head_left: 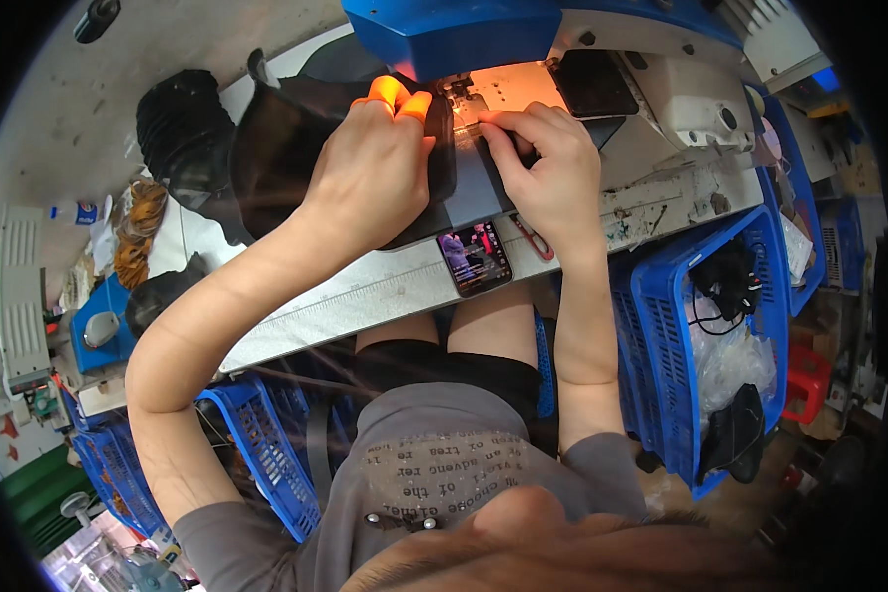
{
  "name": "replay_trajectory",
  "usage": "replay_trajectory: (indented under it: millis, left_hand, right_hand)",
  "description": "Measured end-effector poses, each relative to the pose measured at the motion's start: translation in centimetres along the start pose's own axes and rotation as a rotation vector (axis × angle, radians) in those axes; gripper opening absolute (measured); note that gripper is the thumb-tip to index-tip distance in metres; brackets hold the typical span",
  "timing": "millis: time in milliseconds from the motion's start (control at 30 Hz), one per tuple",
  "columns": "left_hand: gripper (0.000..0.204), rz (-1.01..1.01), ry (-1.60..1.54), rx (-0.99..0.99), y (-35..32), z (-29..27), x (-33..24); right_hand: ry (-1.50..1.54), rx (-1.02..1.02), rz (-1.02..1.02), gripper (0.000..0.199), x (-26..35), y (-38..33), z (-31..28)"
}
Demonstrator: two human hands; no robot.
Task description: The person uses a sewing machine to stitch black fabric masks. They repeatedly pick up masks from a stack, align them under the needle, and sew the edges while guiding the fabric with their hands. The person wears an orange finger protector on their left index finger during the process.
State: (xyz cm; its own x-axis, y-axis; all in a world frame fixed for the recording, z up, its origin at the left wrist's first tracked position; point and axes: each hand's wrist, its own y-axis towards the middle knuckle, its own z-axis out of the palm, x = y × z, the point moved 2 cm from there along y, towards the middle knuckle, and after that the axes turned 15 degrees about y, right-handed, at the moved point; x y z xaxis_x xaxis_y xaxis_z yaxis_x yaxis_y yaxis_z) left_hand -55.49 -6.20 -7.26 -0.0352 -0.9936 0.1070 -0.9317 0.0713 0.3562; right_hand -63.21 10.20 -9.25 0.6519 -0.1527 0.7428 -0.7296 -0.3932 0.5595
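Observation:
At the table, a blue and white sewing machine stands before me, its lamp lighting the needle area orange. Beside the needle, my left hand has its fingers curled down on a black, leather-like piece that spreads out to the left. Its fingertips glow in the lamplight. Just right of the needle, my right hand brings thumb and index finger together at the edge of the work; what lies between them is too small to make out.
A phone with a lit screen lies on the table's front edge, near red-handled snips. Black material is heaped at the left. Blue crates stand at the right, one holding plastic bags; another blue crate is at the left.

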Motion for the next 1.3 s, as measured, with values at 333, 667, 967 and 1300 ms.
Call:
replay_trajectory:
  millis: [333, 667, 967, 1300]
  left_hand:
    - [0.029, 0.118, -0.073, -0.002, 0.2, -0.2, 1.1]
    - [0.047, 0.302, 0.193, 0.159, 2.5, -1.0, 2.6]
    - [0.034, 0.221, 0.277, 0.094, 2.4, -0.4, 3.0]
    - [0.038, -0.108, 0.426, 0.015, 1.0, -0.1, -1.1]
  right_hand:
    - [-0.018, -0.03, -0.063, 0.009, -0.2, -0.1, 0.2]
    - [-0.03, -0.034, -0.064, 0.008, 0.0, -0.2, 0.3]
    - [-0.037, -0.032, -0.05, 0.009, -0.1, -0.2, 0.2]
    - [-0.027, -0.042, -0.071, 0.009, -0.2, -0.1, 0.4]
